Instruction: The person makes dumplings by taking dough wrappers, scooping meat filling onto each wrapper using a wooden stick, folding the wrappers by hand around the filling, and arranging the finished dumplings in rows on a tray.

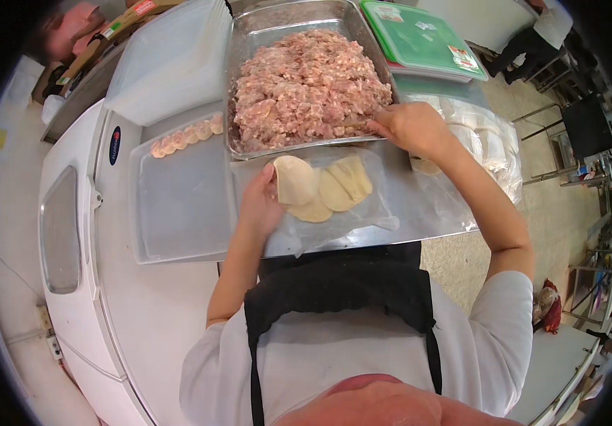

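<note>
My left hand [261, 201] pinches a round pale dumpling wrapper [296, 180] by its left edge, just in front of the meat pan. More flat wrappers [348, 183] overlap beside it on a clear plastic sheet [384, 206]. My right hand [414, 128] is closed at the near right corner of the metal pan [284, 150], its fingertips at the edge of the ground meat filling [313, 89]. What those fingers grip, perhaps a thin tool in the meat, is hidden. A row of filled dumplings [186, 135] lies at the back of a translucent tray [182, 206] to the left.
Stacked translucent trays [171, 60] stand at the back left. A green-lidded container [426, 39] sits behind on the right, with bagged wrappers [487, 142] in front of it. A white freezer [135, 284] is at the left. Another person [543, 35] stands far back right.
</note>
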The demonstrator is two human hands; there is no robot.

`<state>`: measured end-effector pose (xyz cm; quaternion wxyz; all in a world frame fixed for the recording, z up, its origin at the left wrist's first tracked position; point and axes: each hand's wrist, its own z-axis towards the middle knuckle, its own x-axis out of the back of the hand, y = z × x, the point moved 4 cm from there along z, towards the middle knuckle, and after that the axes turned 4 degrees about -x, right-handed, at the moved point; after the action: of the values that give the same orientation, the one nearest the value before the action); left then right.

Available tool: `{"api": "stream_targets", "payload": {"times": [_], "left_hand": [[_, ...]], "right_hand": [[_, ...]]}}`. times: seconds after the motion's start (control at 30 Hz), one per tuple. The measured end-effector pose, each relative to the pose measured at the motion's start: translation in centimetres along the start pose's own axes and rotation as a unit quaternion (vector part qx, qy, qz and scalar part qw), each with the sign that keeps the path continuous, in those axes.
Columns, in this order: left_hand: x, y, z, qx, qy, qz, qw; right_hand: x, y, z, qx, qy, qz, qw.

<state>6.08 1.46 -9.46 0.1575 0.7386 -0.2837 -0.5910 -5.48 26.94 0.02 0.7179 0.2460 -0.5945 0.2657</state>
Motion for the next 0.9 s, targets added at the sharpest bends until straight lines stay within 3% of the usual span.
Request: {"api": "stream_targets", "payload": {"times": [0.1,0.27,0.37,0.47,0.57,0.67,0.77,0.9], "left_hand": [[-0.9,-0.7,-1.1,-0.072,-0.055,0.222,0.971],[-1.4,-2.4,-1.2,0.007,-0.085,0.157,0.984],[-2.2,-1.8,-1.2,-0.009,-0.091,0.156,0.984],[-1.6,-1.5,-1.2,-0.027,-0.081,0.178,0.980],[-1.2,-1.2,-1.3,-0.031,-0.070,0.162,0.984],[-0.7,-1.0,-1.6,-0.037,-0.059,0.134,0.989],[-0.2,-0.8,-1.6,-0.036,-0.050,0.112,0.992],[0.0,-0.3,-1.3,-0.051,-0.032,0.088,0.994]], "right_hand": [[0.1,-2.4,-0.1,-0.001,0.014,0.000,1.000],[0.5,-5.7,0.9,0.011,0.091,0.046,0.995],[2.4,-6.0,3.5,0.104,0.228,-0.012,0.968],[1.7,-6.0,5.9,0.163,0.227,-0.029,0.960],[-1.6,-8.2,6.3,0.122,0.073,-0.073,0.987],[-1.6,-9.5,5.5,0.076,0.027,-0.055,0.995],[-1.9,-8.2,4.8,-0.003,-0.014,0.059,0.998],[-2.3,-5.4,4.3,0.014,0.045,0.199,0.979]]}}
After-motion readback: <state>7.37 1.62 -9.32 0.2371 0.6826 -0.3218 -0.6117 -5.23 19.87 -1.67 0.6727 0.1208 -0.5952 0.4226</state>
